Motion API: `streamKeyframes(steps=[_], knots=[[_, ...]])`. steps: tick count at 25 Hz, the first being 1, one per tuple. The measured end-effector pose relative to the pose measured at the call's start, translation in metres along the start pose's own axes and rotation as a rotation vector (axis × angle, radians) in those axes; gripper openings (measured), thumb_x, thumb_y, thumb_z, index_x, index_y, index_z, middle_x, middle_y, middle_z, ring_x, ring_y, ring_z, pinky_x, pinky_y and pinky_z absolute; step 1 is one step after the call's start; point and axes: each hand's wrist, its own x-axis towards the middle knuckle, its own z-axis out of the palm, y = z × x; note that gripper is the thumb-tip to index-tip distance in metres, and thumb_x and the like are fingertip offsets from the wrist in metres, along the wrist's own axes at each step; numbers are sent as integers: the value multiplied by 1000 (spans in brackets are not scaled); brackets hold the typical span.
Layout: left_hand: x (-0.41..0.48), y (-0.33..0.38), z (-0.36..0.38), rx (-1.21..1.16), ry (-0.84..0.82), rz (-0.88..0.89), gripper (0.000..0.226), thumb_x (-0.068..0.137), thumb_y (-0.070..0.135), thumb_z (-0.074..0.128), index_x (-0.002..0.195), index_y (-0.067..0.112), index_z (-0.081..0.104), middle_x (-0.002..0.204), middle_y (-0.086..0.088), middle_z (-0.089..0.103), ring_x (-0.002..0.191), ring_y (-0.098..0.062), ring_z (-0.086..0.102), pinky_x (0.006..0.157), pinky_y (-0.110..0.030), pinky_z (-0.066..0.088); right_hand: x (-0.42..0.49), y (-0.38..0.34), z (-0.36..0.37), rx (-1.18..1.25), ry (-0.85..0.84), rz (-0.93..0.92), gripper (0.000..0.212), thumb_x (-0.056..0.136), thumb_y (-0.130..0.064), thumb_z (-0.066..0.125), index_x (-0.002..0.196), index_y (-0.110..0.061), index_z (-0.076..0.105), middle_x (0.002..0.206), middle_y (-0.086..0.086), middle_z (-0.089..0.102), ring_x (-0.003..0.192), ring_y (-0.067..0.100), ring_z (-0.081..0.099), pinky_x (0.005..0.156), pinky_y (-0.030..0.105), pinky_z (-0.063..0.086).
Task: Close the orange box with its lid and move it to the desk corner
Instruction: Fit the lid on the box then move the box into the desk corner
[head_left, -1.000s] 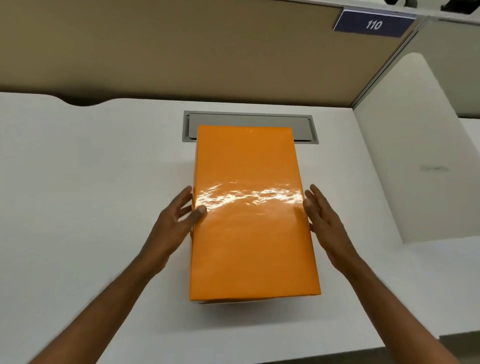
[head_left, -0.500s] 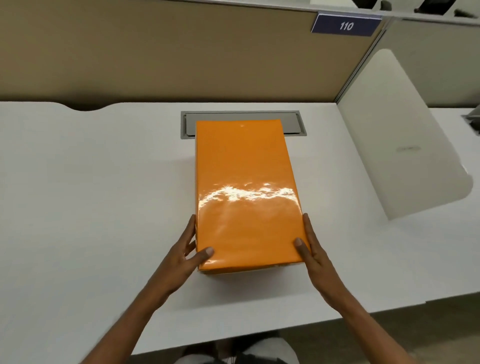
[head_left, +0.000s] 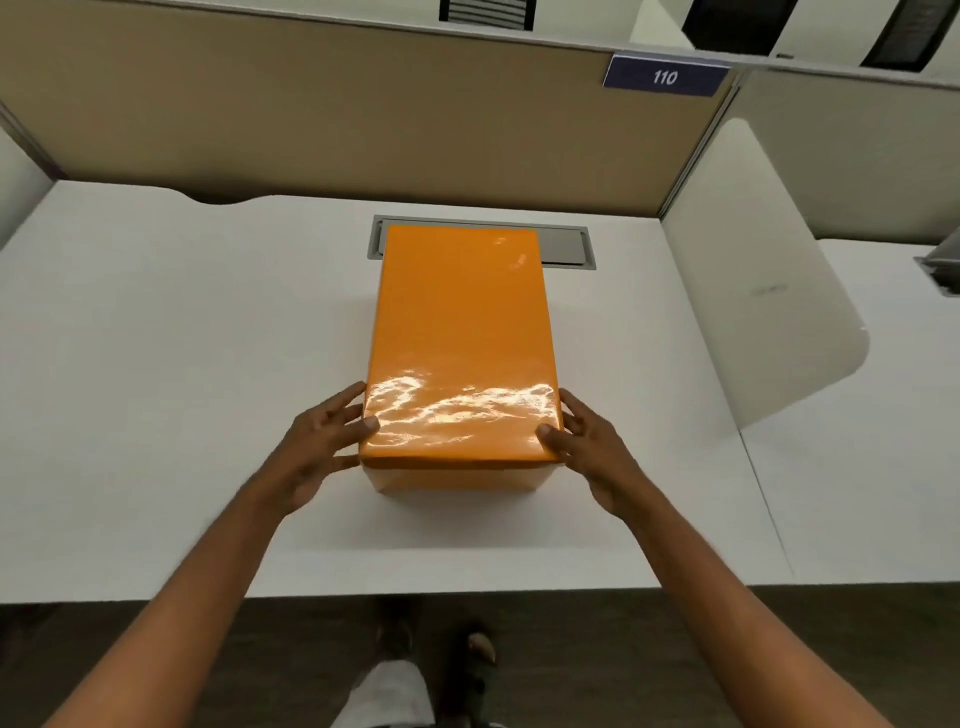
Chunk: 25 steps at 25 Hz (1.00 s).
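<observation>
A tall orange box (head_left: 457, 475) stands on the white desk (head_left: 156, 364), with its glossy orange lid (head_left: 462, 332) sitting flat on top. My left hand (head_left: 324, 441) presses against the lid's near left corner, thumb on top and fingers down the side. At the near right corner my right hand (head_left: 587, 447) holds the lid the same way. The box's far end overlaps a grey cable tray (head_left: 566, 247) set in the desk.
A tan partition wall (head_left: 363, 114) runs along the back of the desk, with a blue "110" sign (head_left: 665, 77) at its top right. A white side divider (head_left: 753, 291) closes the desk's right side. The desk's front edge (head_left: 467, 592) is near, with my feet on the floor below.
Both hands slid from the middle of the lid's long sides back to its near corners. The view has pulled back, so the desk's front edge and the floor show.
</observation>
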Motion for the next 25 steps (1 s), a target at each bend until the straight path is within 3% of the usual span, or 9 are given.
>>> streamKeyframes(steps=[3,6,9,15,19,23,25], knots=[[4,14,-1,104,-43,-71,94,75,15,82,154,32,34,121,6,72,108,-21,70,77,-44,58,7,-6,-7,4,10,67,61,92,-1,71,147,-23,55,112,-7,79,105,17,74,84,34,64],[2,17,9,199,-64,-67,104,75,13,84,156,36,24,131,5,62,110,-13,63,72,-36,58,1,-2,-2,99,13,67,68,94,-5,71,152,-29,47,123,-11,72,110,10,70,75,26,63],[-2,12,7,203,-53,-26,110,63,22,88,156,34,29,138,2,59,110,-13,64,68,-28,61,-3,4,-4,163,7,63,65,93,-6,72,147,-35,51,137,-5,68,120,17,67,77,29,64],[5,31,16,197,-106,37,111,57,26,92,152,35,37,133,5,63,110,-15,65,67,-26,61,-10,-4,-22,165,84,64,68,93,-5,72,152,-28,49,138,-3,69,115,18,70,81,34,64],[27,53,50,182,-156,104,99,67,20,89,151,36,38,146,-1,55,127,-27,57,73,-30,63,-15,-22,-61,145,175,18,72,92,-9,74,155,-29,44,141,-3,61,129,25,60,90,42,58],[67,82,109,207,-228,129,96,73,15,86,152,34,36,151,-3,50,131,-28,53,73,-31,62,-13,-45,-119,147,265,17,72,93,-7,71,156,-27,43,139,-3,59,118,18,63,76,33,59],[91,96,143,223,-264,136,98,73,16,86,153,33,34,151,-4,50,130,-29,54,75,-32,62,-5,-55,-151,158,311,27,70,94,-4,69,156,-25,43,140,-1,59,120,23,61,83,39,56]])
